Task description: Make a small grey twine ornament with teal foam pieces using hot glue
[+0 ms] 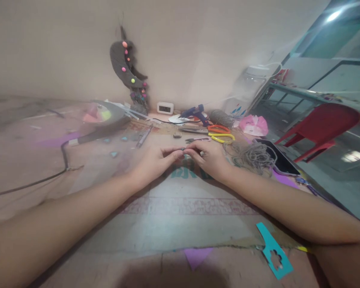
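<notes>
Over the middle of the work board, my left hand and my right hand meet fingertip to fingertip. Both are closed in a pinch around something tiny and dark between them, too small and covered to name. Just beyond the fingers lie small thread snips, a small dark lump, orange-handled scissors and yellow-handled scissors. Loose grey yarn is heaped beside my right wrist. A marker pen lies beyond my left hand, with small teal paper pieces to its left.
At the back are a glue gun, a white clock and a yarn ball. A phone lies right, a teal cut-out in front. A crescent decoration hangs on the wall; a red chair stands right.
</notes>
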Demonstrator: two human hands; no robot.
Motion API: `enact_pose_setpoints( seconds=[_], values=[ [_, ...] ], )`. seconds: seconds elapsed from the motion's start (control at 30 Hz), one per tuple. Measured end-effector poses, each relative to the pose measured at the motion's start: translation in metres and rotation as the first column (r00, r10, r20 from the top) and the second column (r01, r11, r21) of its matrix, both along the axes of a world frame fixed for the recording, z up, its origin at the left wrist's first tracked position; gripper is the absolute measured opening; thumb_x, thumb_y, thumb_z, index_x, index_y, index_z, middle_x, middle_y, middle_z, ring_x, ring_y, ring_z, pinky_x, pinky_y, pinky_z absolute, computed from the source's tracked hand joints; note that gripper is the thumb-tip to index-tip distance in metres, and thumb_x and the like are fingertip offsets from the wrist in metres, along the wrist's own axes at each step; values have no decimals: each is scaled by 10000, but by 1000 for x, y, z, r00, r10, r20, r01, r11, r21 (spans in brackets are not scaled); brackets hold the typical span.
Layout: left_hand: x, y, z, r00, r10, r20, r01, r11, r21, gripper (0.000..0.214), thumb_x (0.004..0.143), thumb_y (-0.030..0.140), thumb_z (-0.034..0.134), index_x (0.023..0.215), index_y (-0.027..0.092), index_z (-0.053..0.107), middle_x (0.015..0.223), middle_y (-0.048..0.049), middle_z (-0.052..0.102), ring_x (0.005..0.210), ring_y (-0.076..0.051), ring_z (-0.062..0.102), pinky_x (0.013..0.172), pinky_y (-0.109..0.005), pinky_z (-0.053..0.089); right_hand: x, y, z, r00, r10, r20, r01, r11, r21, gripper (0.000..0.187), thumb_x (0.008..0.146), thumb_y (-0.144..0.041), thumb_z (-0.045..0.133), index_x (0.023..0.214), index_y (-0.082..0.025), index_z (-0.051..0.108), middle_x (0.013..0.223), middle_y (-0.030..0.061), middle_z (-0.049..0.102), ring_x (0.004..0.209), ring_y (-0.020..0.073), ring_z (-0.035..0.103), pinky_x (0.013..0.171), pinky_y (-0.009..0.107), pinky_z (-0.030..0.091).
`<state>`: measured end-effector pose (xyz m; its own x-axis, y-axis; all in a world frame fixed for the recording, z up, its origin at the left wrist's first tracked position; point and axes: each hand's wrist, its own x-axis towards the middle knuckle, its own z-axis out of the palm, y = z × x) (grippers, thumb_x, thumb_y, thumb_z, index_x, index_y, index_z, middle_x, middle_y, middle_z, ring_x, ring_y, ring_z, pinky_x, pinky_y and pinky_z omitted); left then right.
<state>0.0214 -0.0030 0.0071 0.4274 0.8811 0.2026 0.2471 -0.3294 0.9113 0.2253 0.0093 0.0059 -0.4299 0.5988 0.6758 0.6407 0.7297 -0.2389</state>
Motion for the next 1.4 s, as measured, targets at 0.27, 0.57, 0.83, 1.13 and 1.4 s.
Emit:
enact_pose_setpoints(
  seconds=[0.27,0.57,0.83,1.13,1.4],
  values=[
    [0,0,-5,999,7,-50,-5,999,40,367,930,467,537,1065,241,791,925,-26,788,801,-188,678,695,-270,501,3,2,-4,994,-9,109,1,998,70,271,970,-349,569,820,-193,732,739,46,729,686,162,634,657,269,434],
    [1,0,-4,999,11,-51,-11,1000,8,388,943,460,504,1065,211,776,922,-47,777,814,-190,673,684,-268,489,3,2,-3,995,-17,97,14,999,32,275,957,-386,590,828,-197,742,729,39,728,662,159,623,645,269,424],
    [4,2,0,995,64,72,-60,997,-58,270,895,405,590,894,173,727,807,-30,728,715,-147,639,675,-252,490,-2,-6,5,999,19,-33,-22,993,-112,218,947,-301,586,821,-178,714,704,19,710,614,133,593,606,246,406],
    [4,0,2,994,88,69,-83,993,-80,301,906,418,580,862,158,724,775,-33,715,679,-141,619,638,-244,488,-11,-15,9,992,-15,-124,-23,953,-301,218,934,-275,537,774,-181,652,625,-12,628,564,114,519,562,234,383],
    [3,2,1,993,53,102,-41,992,-120,346,873,452,631,1035,173,756,912,-70,771,814,-190,692,749,-300,532,-9,-11,7,991,-68,-115,32,956,-293,209,922,-279,550,769,-181,655,619,-12,629,565,115,520,551,238,370]
  ],
)
